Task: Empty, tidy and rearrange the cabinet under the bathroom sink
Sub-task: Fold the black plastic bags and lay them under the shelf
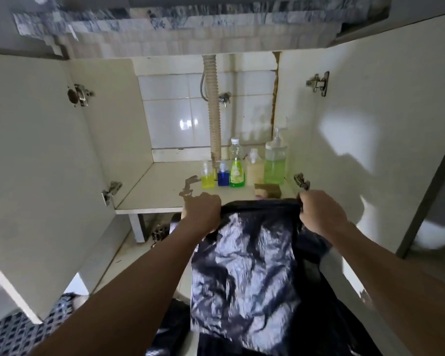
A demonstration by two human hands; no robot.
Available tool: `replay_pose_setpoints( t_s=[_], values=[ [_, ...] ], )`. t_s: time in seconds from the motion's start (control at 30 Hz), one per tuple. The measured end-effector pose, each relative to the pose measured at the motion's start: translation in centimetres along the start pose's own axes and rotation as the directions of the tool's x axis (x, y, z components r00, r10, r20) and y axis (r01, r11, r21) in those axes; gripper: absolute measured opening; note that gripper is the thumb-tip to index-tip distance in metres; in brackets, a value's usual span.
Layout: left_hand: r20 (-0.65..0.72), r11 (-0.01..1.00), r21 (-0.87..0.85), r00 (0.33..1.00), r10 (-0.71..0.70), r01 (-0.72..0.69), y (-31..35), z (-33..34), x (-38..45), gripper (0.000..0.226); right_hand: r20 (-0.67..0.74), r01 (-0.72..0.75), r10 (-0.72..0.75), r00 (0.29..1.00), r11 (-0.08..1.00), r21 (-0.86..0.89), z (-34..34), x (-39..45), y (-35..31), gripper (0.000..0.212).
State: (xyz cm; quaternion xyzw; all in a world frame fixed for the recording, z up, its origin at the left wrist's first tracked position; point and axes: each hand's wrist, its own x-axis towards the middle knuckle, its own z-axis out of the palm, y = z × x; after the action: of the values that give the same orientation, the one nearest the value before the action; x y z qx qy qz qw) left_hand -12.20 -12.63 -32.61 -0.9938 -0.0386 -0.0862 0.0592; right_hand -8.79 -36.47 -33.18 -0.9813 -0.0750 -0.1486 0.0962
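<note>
A black plastic bag (244, 273) hangs in front of the open cabinet, stretched by its top edge between both hands. My left hand (203, 209) is shut on the bag's left corner and my right hand (319, 209) on its right corner. On the cabinet floor (154, 191), at the back right, stand several bottles in a row: a small yellow one (207, 179), a blue one (223, 176), a green dish-soap bottle (237, 167), a beige bottle (254, 168) and a tall green pump bottle (275, 158). A brown sponge (267, 190) lies in front of them.
Both cabinet doors stand wide open, left (31, 170) and right (370, 140). A corrugated drain hose (213, 106) runs down the tiled back wall beside a small valve (224, 98). A stain (189, 187) marks the shelf floor. More black plastic (170, 327) lies on the floor below.
</note>
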Motion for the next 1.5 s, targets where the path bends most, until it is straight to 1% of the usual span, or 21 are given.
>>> replay_pose_setpoints(
  t_s=[0.1,0.17,0.3,0.33,0.4,0.47,0.5,0.53,0.57,0.6,0.63,0.67,0.77,0.87,0.93,1.03,1.1,1.23,1.33,1.43,1.5],
  values=[
    [-0.147,0.989,-0.143,0.988,-0.046,0.025,0.0,-1.0,0.4,0.02,-0.181,-0.012,0.035,0.983,0.992,0.124,-1.0,0.9,0.5,0.017],
    [-0.226,0.971,-0.24,0.971,-0.073,0.017,-0.1,-1.7,-0.2,0.016,-0.28,0.043,0.017,0.96,0.978,0.206,-2.3,0.8,0.5,0.022],
    [-0.287,0.973,-0.22,0.958,-0.002,-0.064,-0.6,-2.3,-2.1,0.017,-0.423,0.191,-0.064,0.904,0.944,0.267,-4.6,-0.8,0.8,0.032],
    [-0.288,0.979,-0.188,0.957,0.024,-0.081,-0.7,-2.2,-2.6,0.017,-0.402,0.212,-0.088,0.911,0.938,0.275,-4.6,-1.3,1.2,0.032],
    [-0.217,0.988,-0.056,0.968,0.125,-0.141,-0.8,-1.0,-3.9,0.019,-0.246,0.194,-0.127,0.961,0.943,0.27,-3.2,-2.5,2.6,0.032],
    [0.009,0.969,0.066,0.971,0.238,-0.239,-0.5,1.0,-5.6,0.027,0.052,0.14,-0.154,0.987,0.969,0.205,-0.5,-3.7,4.6,0.028],
    [0.138,0.957,0.091,0.955,0.262,-0.276,-0.3,2.2,-6.4,0.031,0.237,0.126,-0.159,0.958,0.981,0.146,1.0,-4.3,5.4,0.023],
    [0.24,0.946,0.095,0.929,0.281,-0.311,-0.1,3.6,-7.1,0.032,0.406,0.12,-0.145,0.902,0.989,0.087,2.4,-4.9,6.1,0.017],
    [0.303,0.937,0.082,0.905,0.3,-0.338,0.1,5.1,-7.8,0.032,0.534,0.108,-0.11,0.839,0.994,0.035,3.5,-5.6,6.3,0.021],
    [0.345,0.933,0.066,0.886,0.311,-0.353,0.2,6.6,-8.3,0.032,0.613,0.094,-0.072,0.787,0.996,-0.003,4.6,-6.1,6.5,0.028],
    [0.375,0.932,0.048,0.872,0.316,-0.359,0.4,8.1,-8.6,0.032,0.647,0.074,-0.031,0.762,0.996,-0.039,5.7,-6.5,6.7,0.03],
    [0.404,0.932,0.028,0.857,0.319,-0.36,0.5,9.6,-9.0,0.033,0.65,0.066,-0.001,0.76,0.995,-0.076,6.7,-6.8,6.9,0.028],
    [0.481,0.946,-0.035,0.825,0.297,-0.321,1.2,12.9,-9.8,0.039,0.553,-0.006,0.083,0.829,0.99,-0.141,10.4,-8.0,7.5,0.017],
    [0.543,0.962,-0.123,0.795,0.271,-0.244,2.3,16.3,-10.9,0.045,0.547,-0.079,0.144,0.824,0.987,-0.141,14.5,-11.0,8.2,0.014],
    [0.596,0.965,-0.195,0.761,0.257,-0.173,3.5,19.0,-12.6,0.049,0.601,-0.097,0.181,0.778,0.981,-0.169,16.3,-13.3,8.7,0.008],
    [0.66,0.966,-0.248,0.718,0.222,-0.071,5.2,22.7,-15.9,0.057,0.714,-0.091,0.2,0.671,0.978,-0.189,18.7,-16.1,9.7,0.025],
    [0.685,0.961,-0.276,0.698,0.209,-0.017,5.8,24.3,-17.7,0.061,0.734,-0.11,0.232,0.639,0.971,-0.212,19.7,-17.4,10.0,0.032],
    [0.72,0.956,-0.293,0.658,0.22,0.001,5.9,25.5,-18.8,0.07,0.749,-0.123,0.283,0.599,0.957,-0.263,20.4,-18.1,9.5,0.041],
    [0.711,0.952,-0.305,0.668,0.222,0.008,5.4,24.3,-17.7,0.063,0.762,-0.137,0.247,0.599,0.969,-0.207,19.6,-17.0,7.4,0.039],
    [0.669,0.954,-0.29,0.697,0.258,-0.075,3.7,21.2,-14.7,0.05,0.738,-0.162,0.172,0.653,0.983,-0.086,18.6,-14.6,3.0,0.041],
    [0.625,0.961,-0.246,0.737,0.258,-0.127,1.3,18.2,-11.7,0.05,0.72,-0.168,0.08,0.69,0.984,0.052,17.8,-12.4,-0.9,0.045]
  ],
)
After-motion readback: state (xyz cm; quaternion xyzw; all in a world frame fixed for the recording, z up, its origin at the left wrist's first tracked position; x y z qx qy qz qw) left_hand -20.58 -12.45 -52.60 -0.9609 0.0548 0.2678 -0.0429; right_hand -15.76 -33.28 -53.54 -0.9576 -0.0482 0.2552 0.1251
